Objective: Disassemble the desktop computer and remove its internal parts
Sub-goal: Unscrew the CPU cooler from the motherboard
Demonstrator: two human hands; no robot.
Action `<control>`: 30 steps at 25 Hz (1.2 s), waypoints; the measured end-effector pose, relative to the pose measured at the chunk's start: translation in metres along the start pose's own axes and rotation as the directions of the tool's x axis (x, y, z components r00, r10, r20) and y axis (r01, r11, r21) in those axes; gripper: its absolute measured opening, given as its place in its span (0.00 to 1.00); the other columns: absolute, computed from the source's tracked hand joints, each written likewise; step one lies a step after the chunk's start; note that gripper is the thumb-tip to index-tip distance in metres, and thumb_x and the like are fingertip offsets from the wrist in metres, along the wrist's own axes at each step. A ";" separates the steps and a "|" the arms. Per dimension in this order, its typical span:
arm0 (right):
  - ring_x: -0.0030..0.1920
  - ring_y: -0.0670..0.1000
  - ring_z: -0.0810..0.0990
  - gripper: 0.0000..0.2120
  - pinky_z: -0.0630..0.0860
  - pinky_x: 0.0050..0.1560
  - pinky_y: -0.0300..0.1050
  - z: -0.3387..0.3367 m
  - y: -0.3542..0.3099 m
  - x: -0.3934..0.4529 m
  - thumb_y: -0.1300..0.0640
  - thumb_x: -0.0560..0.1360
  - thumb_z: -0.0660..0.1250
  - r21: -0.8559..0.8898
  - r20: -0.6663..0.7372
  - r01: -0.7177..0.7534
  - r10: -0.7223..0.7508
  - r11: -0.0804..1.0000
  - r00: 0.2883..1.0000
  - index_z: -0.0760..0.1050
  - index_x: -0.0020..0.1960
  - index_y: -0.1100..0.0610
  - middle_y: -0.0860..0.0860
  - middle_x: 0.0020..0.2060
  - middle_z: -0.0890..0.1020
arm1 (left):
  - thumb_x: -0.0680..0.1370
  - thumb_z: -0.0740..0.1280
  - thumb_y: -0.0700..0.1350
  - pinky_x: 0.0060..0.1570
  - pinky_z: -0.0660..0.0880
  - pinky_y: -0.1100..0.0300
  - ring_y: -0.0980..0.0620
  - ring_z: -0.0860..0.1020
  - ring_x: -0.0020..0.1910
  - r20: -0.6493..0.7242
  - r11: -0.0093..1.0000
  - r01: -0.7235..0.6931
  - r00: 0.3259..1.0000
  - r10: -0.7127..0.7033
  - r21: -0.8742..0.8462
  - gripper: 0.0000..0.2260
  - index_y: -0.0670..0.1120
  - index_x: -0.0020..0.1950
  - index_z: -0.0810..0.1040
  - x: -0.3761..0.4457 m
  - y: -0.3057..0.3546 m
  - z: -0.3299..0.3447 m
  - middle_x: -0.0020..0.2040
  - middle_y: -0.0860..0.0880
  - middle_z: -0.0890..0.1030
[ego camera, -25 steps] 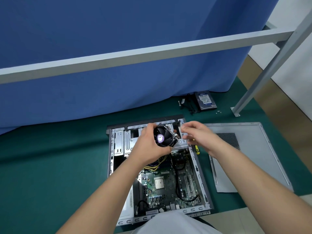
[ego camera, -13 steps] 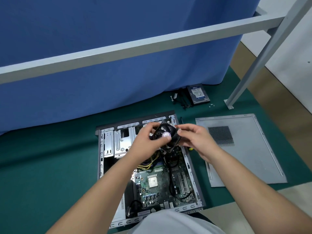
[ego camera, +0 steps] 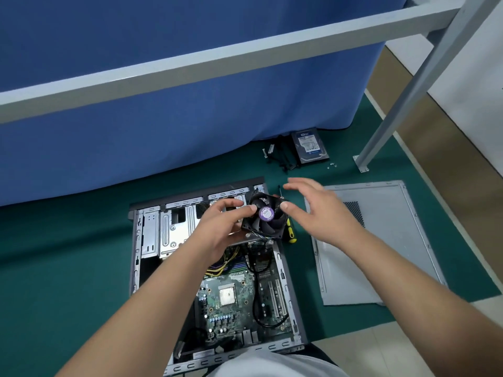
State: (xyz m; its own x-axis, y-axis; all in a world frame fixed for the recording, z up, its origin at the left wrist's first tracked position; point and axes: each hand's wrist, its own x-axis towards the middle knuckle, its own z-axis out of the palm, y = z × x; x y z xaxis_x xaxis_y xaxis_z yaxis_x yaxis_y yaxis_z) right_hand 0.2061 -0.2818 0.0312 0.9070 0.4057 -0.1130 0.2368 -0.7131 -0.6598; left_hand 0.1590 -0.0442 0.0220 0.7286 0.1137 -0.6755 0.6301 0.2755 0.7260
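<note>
The fan (ego camera: 265,216), black with a purple hub label, is held above the far end of the open case (ego camera: 152,240), which lies on the green mat (ego camera: 68,268). The left hand (ego camera: 217,229) grips the fan, fingers curled round its left edge. The right hand (ego camera: 318,210) is spread open just right of the fan, its thumb tip at the fan's corner, holding nothing. Inside the case lies the motherboard (ego camera: 231,303). Right of the case lie a screwdriver (ego camera: 290,232) and the side panel (ego camera: 381,240); beyond it, a hard drive (ego camera: 309,145)
</note>
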 end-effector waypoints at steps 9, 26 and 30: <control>0.73 0.51 0.66 0.45 0.72 0.69 0.51 -0.015 -0.001 0.022 0.30 0.68 0.70 -0.341 0.121 0.167 -0.133 0.925 0.984 0.60 0.78 0.47 0.46 0.71 0.71 | 0.70 0.81 0.44 0.34 0.74 0.57 0.46 0.79 0.38 -0.006 0.996 -0.054 0.999 0.054 0.070 0.16 0.48 0.47 0.74 0.029 0.023 0.040 0.40 0.47 0.81; 0.43 0.52 0.80 0.21 0.76 0.41 0.46 -0.070 0.099 0.207 0.39 0.63 0.75 -0.200 0.004 -0.467 0.477 0.862 0.879 0.75 0.49 0.49 0.49 0.45 0.81 | 0.77 0.47 0.76 0.75 0.59 0.51 0.56 0.60 0.80 0.024 0.197 -0.071 0.973 0.230 0.978 0.30 0.66 0.69 0.75 0.138 0.038 -0.029 0.74 0.60 0.73; 0.40 0.49 0.77 0.18 0.70 0.33 0.44 -0.057 0.124 0.252 0.43 0.66 0.74 -0.138 -0.070 -0.499 0.495 0.855 0.866 0.76 0.45 0.55 0.50 0.42 0.81 | 0.78 0.43 0.73 0.70 0.63 0.49 0.54 0.65 0.78 0.013 0.080 -0.067 0.842 0.539 0.995 0.30 0.64 0.60 0.81 0.144 0.015 -0.024 0.67 0.64 0.79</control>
State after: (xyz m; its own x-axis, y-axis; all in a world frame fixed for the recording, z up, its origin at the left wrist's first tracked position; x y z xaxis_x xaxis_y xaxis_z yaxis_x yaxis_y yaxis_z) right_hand 0.4834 -0.3005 -0.0364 0.9272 -0.0411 -0.3724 -0.2023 -0.8915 -0.4052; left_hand 0.2671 -0.0012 -0.0679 0.9568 0.2317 -0.1754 0.2689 -0.9348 0.2320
